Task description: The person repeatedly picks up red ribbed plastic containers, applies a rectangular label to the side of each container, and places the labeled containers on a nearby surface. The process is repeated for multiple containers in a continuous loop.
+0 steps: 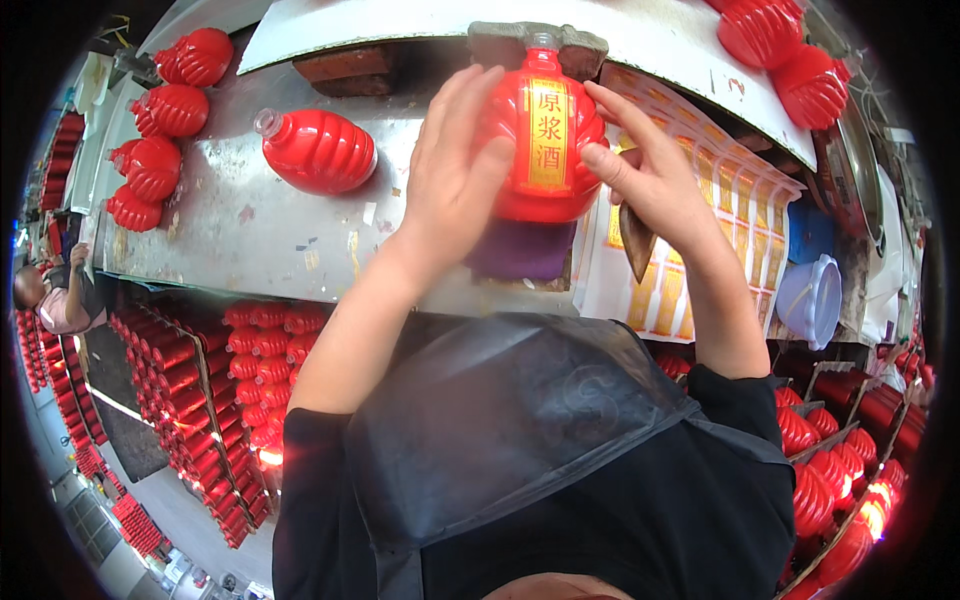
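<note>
A glossy red ribbed bottle [590,130] with a clear neck lies before me, its neck over a grey padded rest [490,45]. A yellow and red label [548,135] runs down its face. My left hand [455,150] lies along the bottle's left side, thumb by the label's edge. My right hand [650,170] is at its right side, forefinger and thumb reaching toward the label. Under the right palm, a brown pointed tool [637,243] juts out, seemingly held by the curled fingers, which are mostly hidden. Purple cloth [520,250] shows below the bottle.
Another red bottle [320,150] lies on the metal table [230,240] to the left, with several more [150,165] beyond. Printed label sheets [735,210] lie at right, near a pale bucket [810,300]. Racked red bottles [265,370] stand below; a person [70,295] is at far left.
</note>
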`<state>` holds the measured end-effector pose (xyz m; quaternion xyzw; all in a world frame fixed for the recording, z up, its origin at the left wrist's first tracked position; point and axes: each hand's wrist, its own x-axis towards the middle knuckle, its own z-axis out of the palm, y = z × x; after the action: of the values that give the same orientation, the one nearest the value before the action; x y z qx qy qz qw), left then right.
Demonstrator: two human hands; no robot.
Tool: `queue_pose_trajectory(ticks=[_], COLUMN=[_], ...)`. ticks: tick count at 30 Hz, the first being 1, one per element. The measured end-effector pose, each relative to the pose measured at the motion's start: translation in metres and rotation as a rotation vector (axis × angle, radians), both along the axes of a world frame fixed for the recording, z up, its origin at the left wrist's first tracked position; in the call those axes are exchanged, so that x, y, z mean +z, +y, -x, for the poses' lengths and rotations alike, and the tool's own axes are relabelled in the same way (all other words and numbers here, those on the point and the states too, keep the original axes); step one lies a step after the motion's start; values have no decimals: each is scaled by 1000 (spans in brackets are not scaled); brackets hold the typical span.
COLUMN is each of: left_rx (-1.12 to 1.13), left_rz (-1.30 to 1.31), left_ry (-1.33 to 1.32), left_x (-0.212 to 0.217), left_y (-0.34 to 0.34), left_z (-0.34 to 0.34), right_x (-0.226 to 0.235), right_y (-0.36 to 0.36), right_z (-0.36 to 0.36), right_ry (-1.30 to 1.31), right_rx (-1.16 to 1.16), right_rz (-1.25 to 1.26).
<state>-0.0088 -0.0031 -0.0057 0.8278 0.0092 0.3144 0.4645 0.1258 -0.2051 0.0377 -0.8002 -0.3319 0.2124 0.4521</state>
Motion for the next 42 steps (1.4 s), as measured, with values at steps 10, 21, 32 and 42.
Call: queue_pose_trajectory(ticks=[10,21,32,42], left_rx=[-33,-41,-52,-48], left_rz=[-350,-350,70,58], left_ry=[44,54,122,131], left_x=[13,9,-6,-3], left_y=[-3,1,-4,-4], left_z=[-6,-4,3,3], right_x=[-8,-2,-16,-14], right_y=[10,-1,7,9], right_z=[21,23,26,28], right_ry=[-146,-20,-175,-255], right_rx=[-74,15,-57,-78], right_rz=[-32,-5,-22,-11])
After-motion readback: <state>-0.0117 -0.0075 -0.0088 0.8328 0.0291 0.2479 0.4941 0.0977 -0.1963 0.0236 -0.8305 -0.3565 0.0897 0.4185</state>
